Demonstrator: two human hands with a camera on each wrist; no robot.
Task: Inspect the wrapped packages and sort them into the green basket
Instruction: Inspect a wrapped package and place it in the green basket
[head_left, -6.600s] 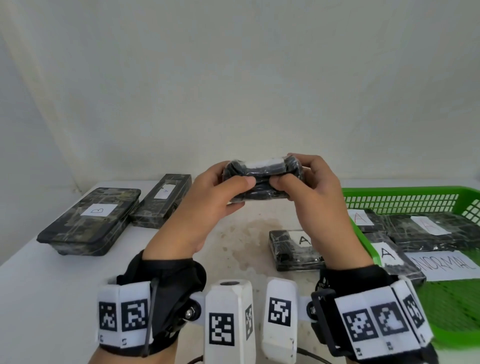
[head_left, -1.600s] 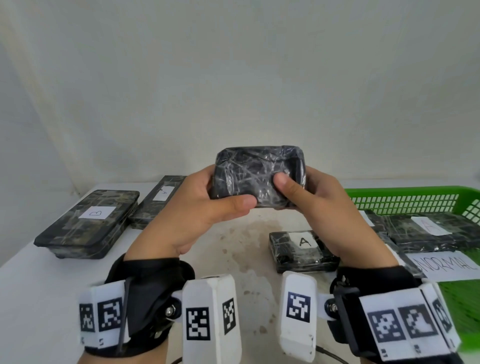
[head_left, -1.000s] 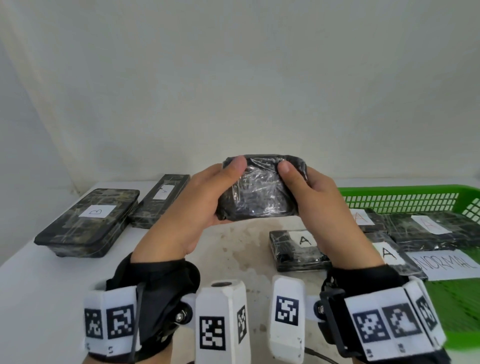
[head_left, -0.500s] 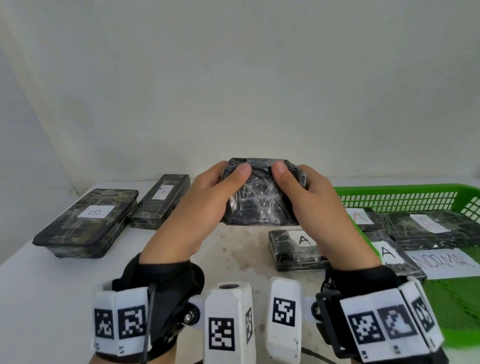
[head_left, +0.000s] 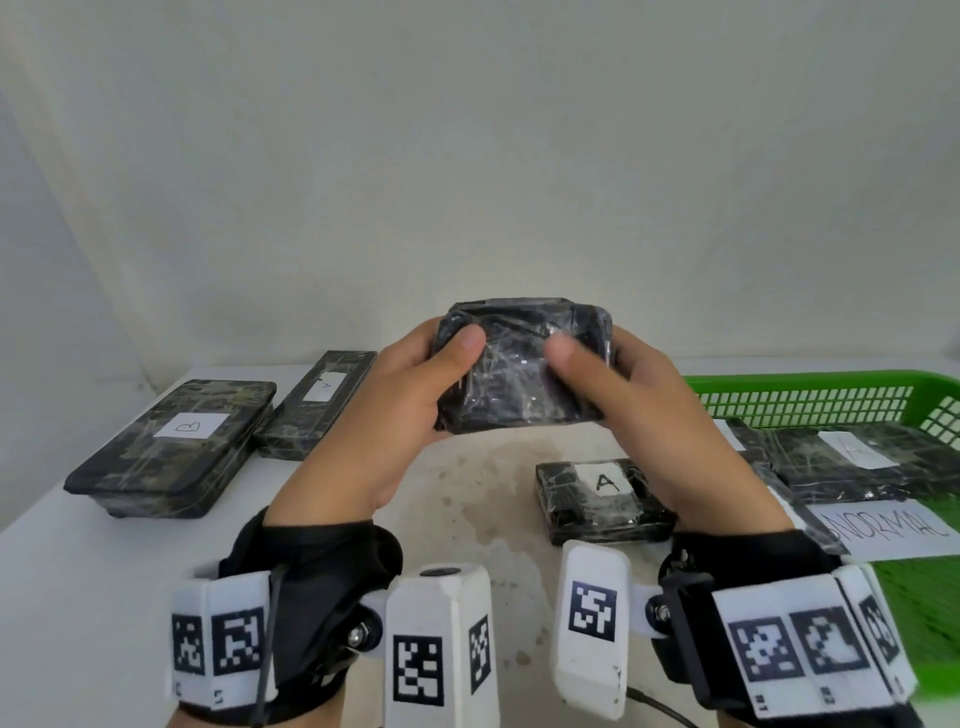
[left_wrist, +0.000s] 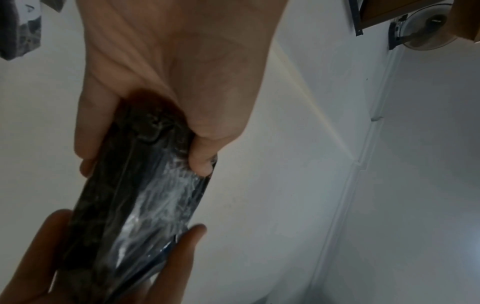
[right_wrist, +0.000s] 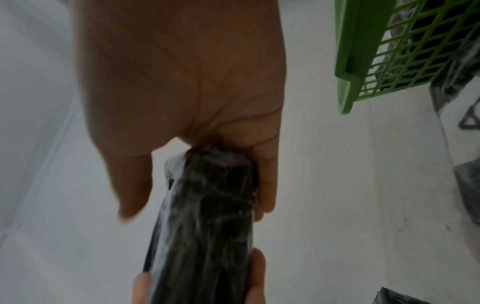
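A small black package wrapped in clear film (head_left: 519, 374) is held up above the table's middle, its plain underside tilted toward me. My left hand (head_left: 410, 384) grips its left end and my right hand (head_left: 623, 384) grips its right end, thumbs on the near face. The wrist views show the same package (left_wrist: 135, 201) (right_wrist: 205, 222) edge-on between thumb and fingers. The green basket (head_left: 810, 400) stands at the right with labelled wrapped packages (head_left: 852, 452) inside and a white paper marked "NORMAL" (head_left: 893, 525).
A wrapped package marked A (head_left: 602, 499) lies on the white table (head_left: 78, 597) just below my right hand, beside the basket's left wall. At the far left lie a large package marked B (head_left: 176, 447) and a narrower labelled one (head_left: 322, 400).
Both hands kept turning the package: first its labelled edge faced up, then its underside came round to face me. In the last half second it tipped back a little and rose slightly.
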